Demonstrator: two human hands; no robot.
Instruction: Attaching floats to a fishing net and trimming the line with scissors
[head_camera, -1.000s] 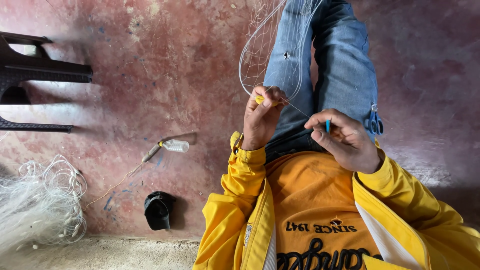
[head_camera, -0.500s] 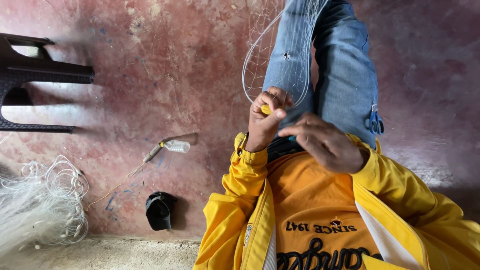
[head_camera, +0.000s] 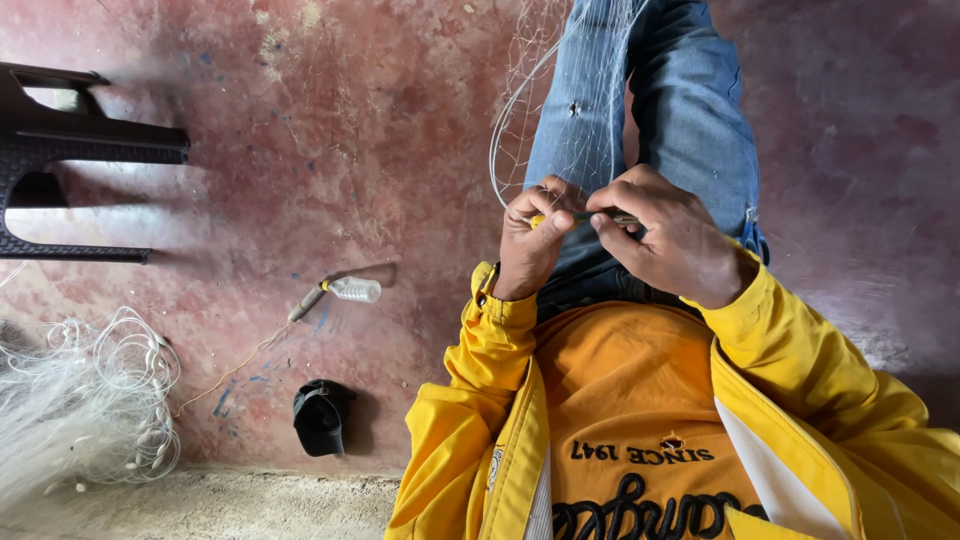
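My left hand is raised over my lap and pinches a small yellow piece together with a strand of thin white fishing net. The net drapes over my jeans-clad legs, and a white line loops to the left. My right hand touches the left hand's fingertips. It grips a thin dark netting needle that bridges the two hands. Both sleeves are yellow.
A black plastic chair stands at the far left on the red concrete floor. A heap of white net lies at lower left. A small clear bottle and a black cap lie nearby.
My right hand, a hand's width from the left and showing a blue tool tip a second ago, has moved left and now meets the left hand's fingers. The left hand stayed put.
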